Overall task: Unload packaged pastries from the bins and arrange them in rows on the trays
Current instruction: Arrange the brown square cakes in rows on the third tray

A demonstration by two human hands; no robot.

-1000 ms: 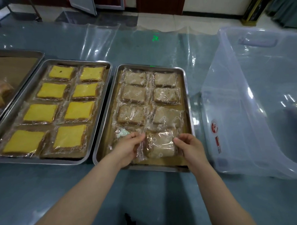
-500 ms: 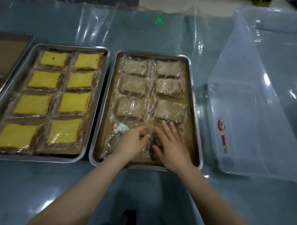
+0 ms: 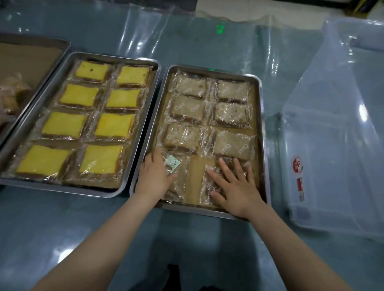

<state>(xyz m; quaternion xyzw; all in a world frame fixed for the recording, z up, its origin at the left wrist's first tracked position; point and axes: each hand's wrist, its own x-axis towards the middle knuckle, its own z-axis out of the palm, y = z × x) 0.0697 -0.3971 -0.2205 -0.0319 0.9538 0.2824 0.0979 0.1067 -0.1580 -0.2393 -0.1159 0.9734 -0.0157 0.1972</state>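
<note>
While both hands lie flat and spread, gripping nothing, the left hand (image 3: pixel 155 176) presses one wrapped brown pastry (image 3: pixel 178 184) and the right hand (image 3: pixel 234 186) another (image 3: pixel 209 188), bare tray (image 3: pixel 262 148) lining between them, six more just beyond the fingertips
</note>
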